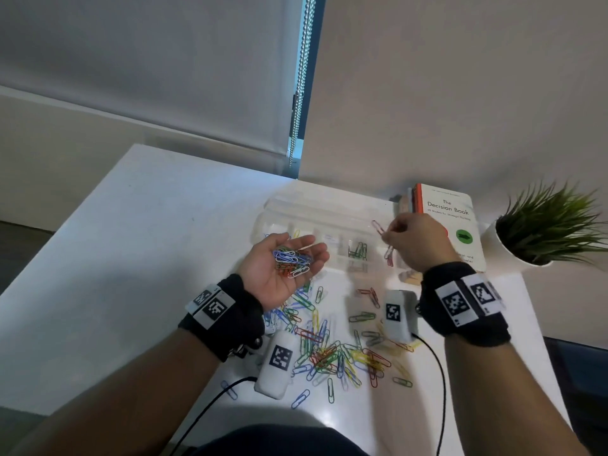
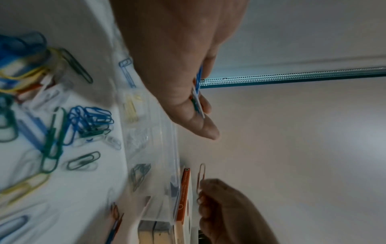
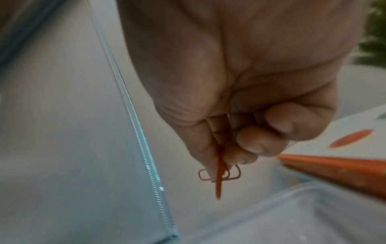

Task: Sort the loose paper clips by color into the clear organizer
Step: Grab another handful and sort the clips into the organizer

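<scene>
My left hand (image 1: pixel 289 268) lies palm up above the table, fingers nearly straight, carrying a small heap of mixed-colour paper clips (image 1: pixel 292 260). My right hand (image 1: pixel 416 240) hovers over the right end of the clear organizer (image 1: pixel 329 212) and pinches red paper clips (image 1: pixel 378 227) between thumb and fingertips; in the right wrist view the red clips (image 3: pixel 220 171) stick out below the curled fingers (image 3: pixel 259 143). The organizer's compartments hold sorted clips, green ones (image 1: pixel 358 250) among them. A loose pile of coloured clips (image 1: pixel 332 350) is spread on the white table in front.
A book, "The Decision Book" (image 1: pixel 450 222), lies right of the organizer, and a potted plant (image 1: pixel 546 225) stands at the far right. Small wooden blocks (image 1: pixel 409 278) sit by the right wrist. The wall and a blind with bead chain (image 1: pixel 301 80) rise behind the table.
</scene>
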`<state>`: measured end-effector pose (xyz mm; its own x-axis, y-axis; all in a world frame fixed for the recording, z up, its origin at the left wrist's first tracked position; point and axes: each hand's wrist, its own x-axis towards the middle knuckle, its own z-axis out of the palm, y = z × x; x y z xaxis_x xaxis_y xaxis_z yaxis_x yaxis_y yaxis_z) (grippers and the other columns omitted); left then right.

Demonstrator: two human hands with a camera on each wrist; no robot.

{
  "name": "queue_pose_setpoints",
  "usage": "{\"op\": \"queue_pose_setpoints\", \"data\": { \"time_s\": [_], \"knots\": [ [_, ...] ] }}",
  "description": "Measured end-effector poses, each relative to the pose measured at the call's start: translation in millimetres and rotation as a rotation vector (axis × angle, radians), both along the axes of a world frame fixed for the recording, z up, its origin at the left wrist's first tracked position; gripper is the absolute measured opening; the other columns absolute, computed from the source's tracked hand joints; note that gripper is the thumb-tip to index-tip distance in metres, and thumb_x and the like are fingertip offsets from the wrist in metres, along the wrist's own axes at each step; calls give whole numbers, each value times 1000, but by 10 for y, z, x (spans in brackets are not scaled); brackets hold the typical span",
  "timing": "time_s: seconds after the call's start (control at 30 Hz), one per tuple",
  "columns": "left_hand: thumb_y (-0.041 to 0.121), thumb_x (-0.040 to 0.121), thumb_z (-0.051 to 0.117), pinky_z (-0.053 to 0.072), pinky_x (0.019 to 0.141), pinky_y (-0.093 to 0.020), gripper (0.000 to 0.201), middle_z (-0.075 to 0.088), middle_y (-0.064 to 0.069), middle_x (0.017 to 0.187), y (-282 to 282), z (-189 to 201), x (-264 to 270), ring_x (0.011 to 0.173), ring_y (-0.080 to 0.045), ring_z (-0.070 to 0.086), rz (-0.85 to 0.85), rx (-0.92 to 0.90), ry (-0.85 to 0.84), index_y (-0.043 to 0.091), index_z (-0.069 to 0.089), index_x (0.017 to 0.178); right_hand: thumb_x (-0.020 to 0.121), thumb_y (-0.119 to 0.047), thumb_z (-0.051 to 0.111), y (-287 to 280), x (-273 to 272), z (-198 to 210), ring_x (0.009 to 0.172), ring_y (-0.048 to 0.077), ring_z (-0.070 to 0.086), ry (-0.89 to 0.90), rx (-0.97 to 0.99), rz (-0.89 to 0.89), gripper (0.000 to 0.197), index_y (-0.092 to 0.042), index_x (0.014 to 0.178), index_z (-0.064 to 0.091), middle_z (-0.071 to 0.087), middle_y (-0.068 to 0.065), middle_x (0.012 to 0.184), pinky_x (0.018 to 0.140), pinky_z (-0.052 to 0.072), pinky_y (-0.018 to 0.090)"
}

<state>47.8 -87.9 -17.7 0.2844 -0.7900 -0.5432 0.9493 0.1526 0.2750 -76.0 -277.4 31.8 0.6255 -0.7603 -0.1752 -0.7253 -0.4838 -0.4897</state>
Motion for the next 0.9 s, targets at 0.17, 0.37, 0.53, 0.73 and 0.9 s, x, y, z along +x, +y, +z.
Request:
{"op": "queue_pose_setpoints", "data": {
  "time_s": [0.17, 0.37, 0.53, 0.73, 0.9],
  "knots": [
    [28, 101, 34, 58, 72, -43, 47, 68, -26, 94, -70, 14, 13, 81, -39, 70, 12, -15, 16, -7, 64, 94, 88, -11, 56, -244, -68, -224, 89, 24, 58, 204, -80, -85, 10, -11, 91, 66, 65, 8, 88, 78, 50, 34],
    [27, 99, 32, 53, 80, -54, 52, 67, -29, 104, -93, -42, 1, 88, -46, 68, 12, -29, 50, -11, 68, 91, 90, -12, 56, -221, -3, -269, 78, 21, 50, 285, -133, -88, 13, -12, 94, 68, 60, 6, 86, 70, 46, 34],
    [29, 99, 30, 52, 79, -58, 51, 66, -30, 108, -94, -64, -18, 89, -48, 68, 24, -12, 56, -10, 63, 103, 88, -22, 61, 8, 51, -62, 78, 14, 59, 18, -99, 92, 13, -20, 98, 68, 69, 0, 96, 74, 50, 30],
    [29, 102, 25, 59, 70, -50, 50, 69, -25, 89, -90, -6, -93, 68, -33, 70, 37, -28, 56, -6, 61, 96, 81, -22, 70, 718, 299, 176, 79, 10, 55, -108, 14, 518, 16, -22, 97, 73, 65, -4, 90, 73, 43, 26],
    [28, 103, 30, 53, 49, -28, 36, 60, -10, 61, -72, 54, -116, 46, -19, 59, 16, 87, -11, 7, 51, 82, 81, -27, 67, 936, 443, 71, 87, 22, 60, 55, -102, 623, 14, -24, 94, 69, 61, 0, 90, 74, 52, 38]
  ]
}}
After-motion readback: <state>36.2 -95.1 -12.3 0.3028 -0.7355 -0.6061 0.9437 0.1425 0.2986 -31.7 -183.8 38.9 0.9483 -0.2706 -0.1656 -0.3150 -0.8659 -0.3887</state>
